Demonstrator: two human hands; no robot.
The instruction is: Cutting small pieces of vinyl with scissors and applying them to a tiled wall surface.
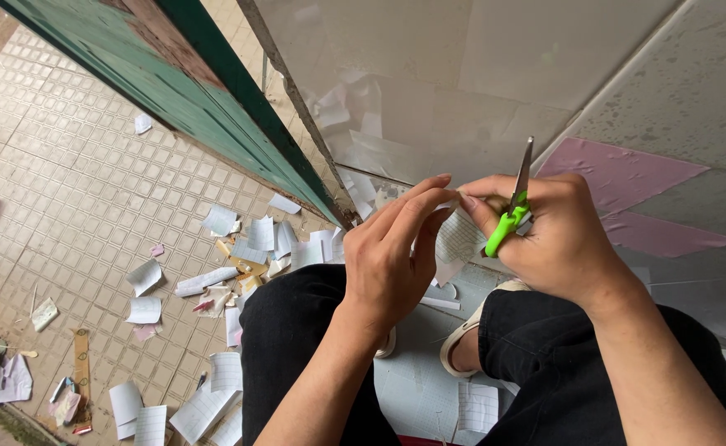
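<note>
**Paper piece held between your two hands, scissors in the right**

Your right hand [565, 239] is closed around the green scissors [512, 211]; your fingers go through the green handles and the metal blades point up and slightly away from you. The blades look nearly closed. Your left hand [392, 256] pinches the small piece of squared paper [458, 239] with its fingertips, thumb under and the long fingers on top. The paper sits between both hands, just left of the scissor handles and below the blades, and the thumb of your right hand touches its upper edge. It hangs above your knees in black trousers [297, 330]. On the tiled floor [74, 190] to your left many paper scraps [247, 239] lie scattered, near the green door frame [214, 107]. More sheets lie under your feet
</note>
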